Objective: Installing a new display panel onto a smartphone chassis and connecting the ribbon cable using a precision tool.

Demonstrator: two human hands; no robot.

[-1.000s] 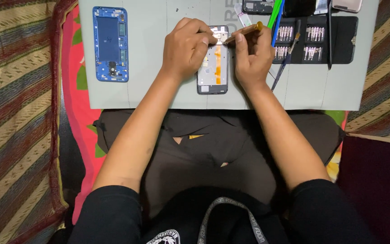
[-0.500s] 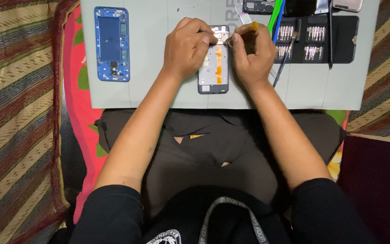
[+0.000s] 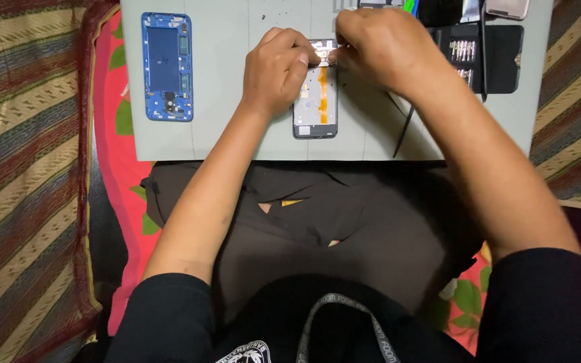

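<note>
An opened phone panel (image 3: 316, 101) with an orange flex strip lies face down on a grey work mat (image 3: 237, 134). My left hand (image 3: 277, 67) grips the panel's top left corner with curled fingers. My right hand (image 3: 384, 50) is closed, its fingertips pinched at the panel's top edge right beside the left fingers. The thin tan tool it carried a moment ago is hidden under the hand. A blue phone frame (image 3: 167, 66) lies apart on the mat's left side.
A black tray of screwdriver bits (image 3: 489, 57) sits at the mat's right, with a thin black pry tool (image 3: 401, 131) lying slanted below my right hand. The mat rests over my lap on striped and red floral cloth (image 3: 21, 168).
My right hand has shifted up and left onto the panel's top edge, covering the tan tool. The left hand and the panel stay put.
</note>
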